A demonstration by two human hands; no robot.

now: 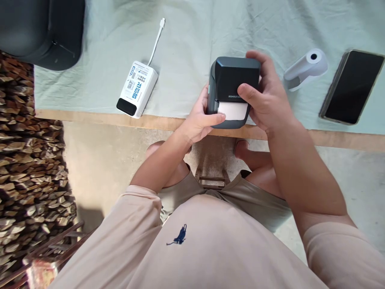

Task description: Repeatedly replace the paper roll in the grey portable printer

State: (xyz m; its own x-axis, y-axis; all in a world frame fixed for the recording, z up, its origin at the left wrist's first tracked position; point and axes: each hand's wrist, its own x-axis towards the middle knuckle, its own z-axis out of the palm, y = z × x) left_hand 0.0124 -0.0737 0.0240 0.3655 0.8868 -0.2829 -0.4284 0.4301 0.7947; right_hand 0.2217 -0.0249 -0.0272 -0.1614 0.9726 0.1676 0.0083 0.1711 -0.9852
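A small dark grey label printer stands at the near edge of a table covered with pale green cloth. A strip of white paper shows at its front slot. My left hand grips the printer's left side, thumb lying along the lower front by the paper. My right hand wraps over the printer's right side and top, its thumb pressed on the front just above the paper.
A white power bank with a white cable lies left of the printer. A white paper roll and a black phone lie to the right. A dark bag sits far left. Stacked firewood stands left of my legs.
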